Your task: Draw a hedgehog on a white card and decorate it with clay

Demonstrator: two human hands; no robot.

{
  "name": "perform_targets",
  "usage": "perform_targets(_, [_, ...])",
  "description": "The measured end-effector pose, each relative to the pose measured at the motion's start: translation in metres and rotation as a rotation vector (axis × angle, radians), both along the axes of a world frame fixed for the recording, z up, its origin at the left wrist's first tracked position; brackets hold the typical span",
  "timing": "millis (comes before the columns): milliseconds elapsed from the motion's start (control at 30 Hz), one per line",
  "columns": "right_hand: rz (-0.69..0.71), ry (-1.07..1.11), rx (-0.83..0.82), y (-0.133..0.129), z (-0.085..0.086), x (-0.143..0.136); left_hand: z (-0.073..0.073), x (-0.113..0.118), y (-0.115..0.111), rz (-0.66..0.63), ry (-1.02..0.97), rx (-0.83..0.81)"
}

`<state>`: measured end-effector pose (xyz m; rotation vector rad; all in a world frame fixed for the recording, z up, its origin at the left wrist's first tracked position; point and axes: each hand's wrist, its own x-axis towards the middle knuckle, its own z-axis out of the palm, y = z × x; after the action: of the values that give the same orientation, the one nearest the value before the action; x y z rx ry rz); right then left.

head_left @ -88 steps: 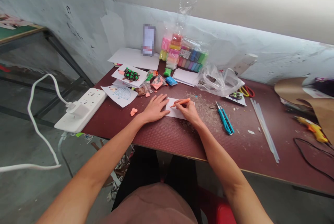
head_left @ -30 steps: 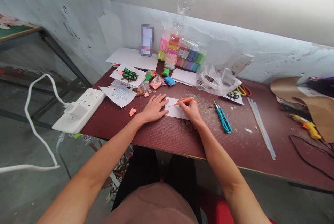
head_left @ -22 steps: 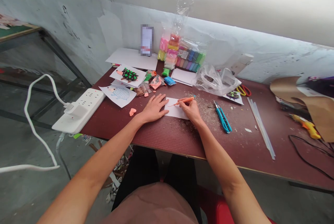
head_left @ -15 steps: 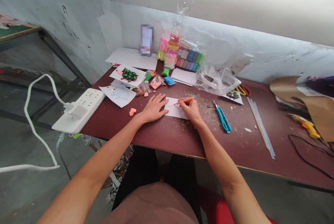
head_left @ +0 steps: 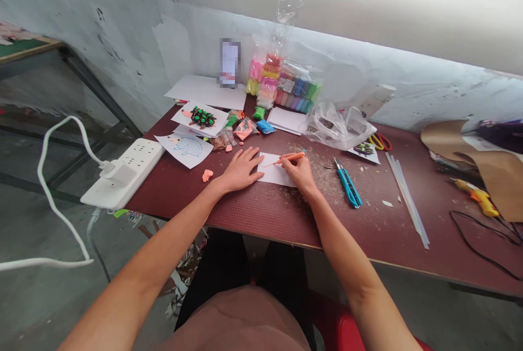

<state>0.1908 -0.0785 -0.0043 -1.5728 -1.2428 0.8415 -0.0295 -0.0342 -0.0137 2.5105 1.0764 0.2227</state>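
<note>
A small white sheet of paper lies on the table between my hands. My left hand rests flat beside it, fingers spread, fingertips at the sheet's left edge. In my right hand is an orange pen, gripped low and tilted over the paper. A short orange line shows near the pen's tip. Left of my left hand sits a lump of peach-coloured clay. A teal craft knife lies to the right of my right hand.
Behind my hands are clay packets, a hedgehog drawing, a clear plastic bag and bagged coloured clay. Scissors, glue sticks and a yellow glue gun lie rightward. A power strip overhangs the left edge.
</note>
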Motion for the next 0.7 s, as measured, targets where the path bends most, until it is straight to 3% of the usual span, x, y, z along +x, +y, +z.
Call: perform_targets(700, [-0.083,-0.008,-0.012,-0.0016,-0.0015,0.0084,0.0017,0.0008,-0.0005,0.001,0.003,0.012])
